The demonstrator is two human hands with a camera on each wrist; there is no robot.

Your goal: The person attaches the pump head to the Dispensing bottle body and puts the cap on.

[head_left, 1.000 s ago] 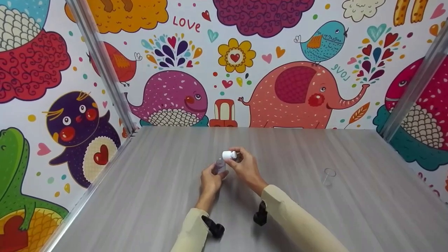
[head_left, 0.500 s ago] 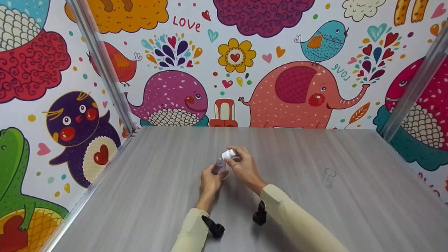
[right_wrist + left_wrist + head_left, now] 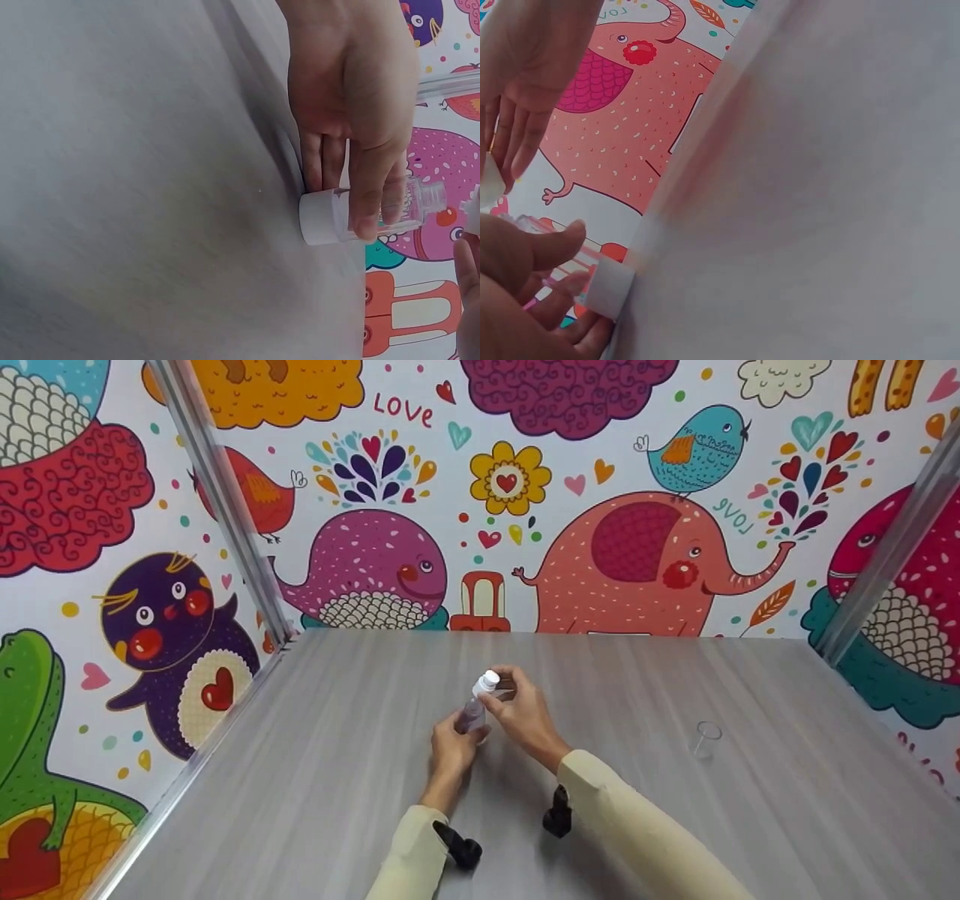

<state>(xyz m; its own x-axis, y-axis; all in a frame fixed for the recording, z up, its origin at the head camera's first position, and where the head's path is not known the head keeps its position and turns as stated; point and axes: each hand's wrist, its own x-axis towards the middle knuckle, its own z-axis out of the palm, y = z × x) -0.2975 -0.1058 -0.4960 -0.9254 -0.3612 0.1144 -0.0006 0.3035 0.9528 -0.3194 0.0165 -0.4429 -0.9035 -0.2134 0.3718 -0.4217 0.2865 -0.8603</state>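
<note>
Gripping a clear, white-based bottle [image 3: 324, 217], the left hand [image 3: 452, 745] is partly hiding it; near its neck [image 3: 433, 196], the right hand [image 3: 523, 710] is pinching a white cap [image 3: 486, 682], cropped in the right-wrist view.

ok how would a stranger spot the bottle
Find the grey table below the cartoon-covered wall, then the person's left hand near its middle. The bottle is the thing gripped in that hand. Its white base under a clear body sets it apart from the white top in the right hand and the clear cup-like piece off to the right.
</note>
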